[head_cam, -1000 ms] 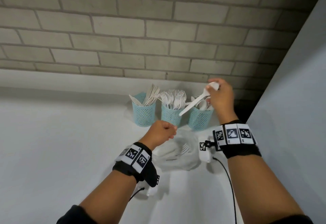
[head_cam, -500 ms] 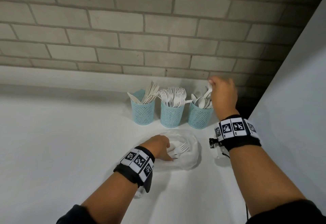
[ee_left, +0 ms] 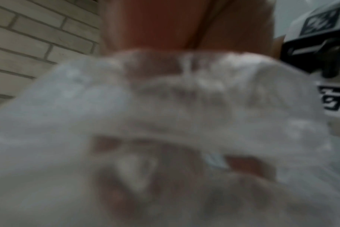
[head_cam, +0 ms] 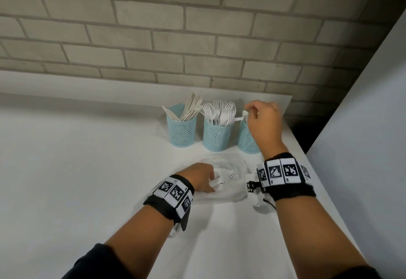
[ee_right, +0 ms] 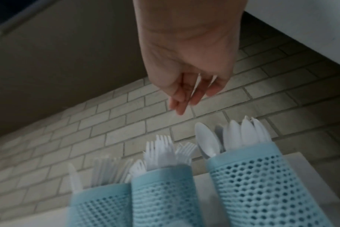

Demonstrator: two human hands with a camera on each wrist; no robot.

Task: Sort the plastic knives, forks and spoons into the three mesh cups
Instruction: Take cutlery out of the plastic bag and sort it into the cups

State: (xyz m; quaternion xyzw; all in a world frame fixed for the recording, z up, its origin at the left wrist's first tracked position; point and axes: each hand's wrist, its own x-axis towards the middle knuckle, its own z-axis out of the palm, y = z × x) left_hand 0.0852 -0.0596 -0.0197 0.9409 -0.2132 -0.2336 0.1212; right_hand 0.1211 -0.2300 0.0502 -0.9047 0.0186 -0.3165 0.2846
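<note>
From my head view, my left hand (head_cam: pixel 203 177) reaches into the clear plastic bag (head_cam: pixel 238 193) on the tabletop (head_cam: pixel 87 168), fingers at a fork (head_cam: pixel 230 174) inside; whether my grip has closed on it I cannot tell, and my left wrist view gives only blurred plastic (ee_left: pixel 165 99) over my fingers. The knife cup (head_cam: pixel 182 130) stands leftmost, the fork cup (head_cam: pixel 216 134) in the middle, the spoon cup (head_cam: pixel 247 139) on the right. My right hand (head_cam: pixel 263 120) covers that last cup from above, but the right wrist view shows the hand (ee_right: pixel 186 69) above the spoons (ee_right: pixel 233 135), fingers relaxed and apart, holding nothing. A second ago it carried a spoon and my left was a raised fist. The white tabletop meets a pale brick wall (head_cam: pixel 197 37).
</note>
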